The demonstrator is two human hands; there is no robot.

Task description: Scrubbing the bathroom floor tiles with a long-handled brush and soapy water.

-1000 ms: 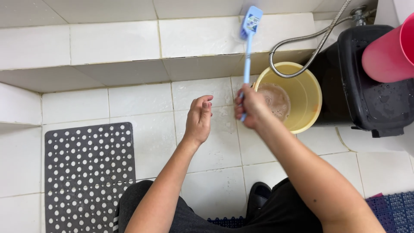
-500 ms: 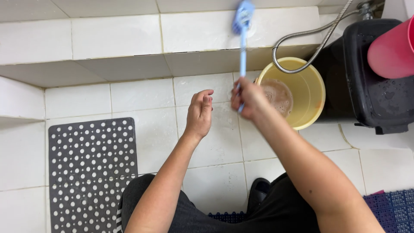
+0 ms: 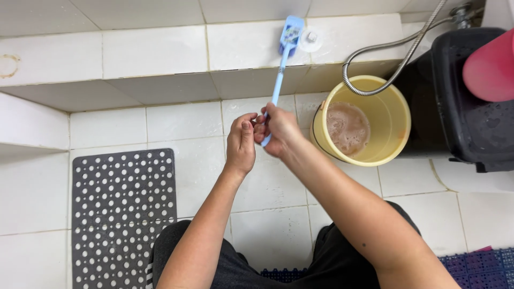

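Observation:
My right hand (image 3: 279,130) grips the lower end of a long light-blue brush (image 3: 279,74). Its handle runs up and away from me, and the flat blue head rests against the white tiled step at the top. My left hand (image 3: 241,143) is right beside the right one, fingers curled and touching the handle's end near my right fingers. Just right of my hands stands a yellow bucket (image 3: 393,115) with foamy brownish water in it.
A metal shower hose (image 3: 375,53) loops over the bucket. A black bin (image 3: 471,118) with a pink container (image 3: 490,67) on it stands at the right. A grey perforated mat (image 3: 123,214) lies on the white floor tiles at the left. A blue mat (image 3: 476,265) shows at bottom right.
My left hand has closed in onto the handle's end beside my right hand. The brush head has shifted slightly along the tiled step.

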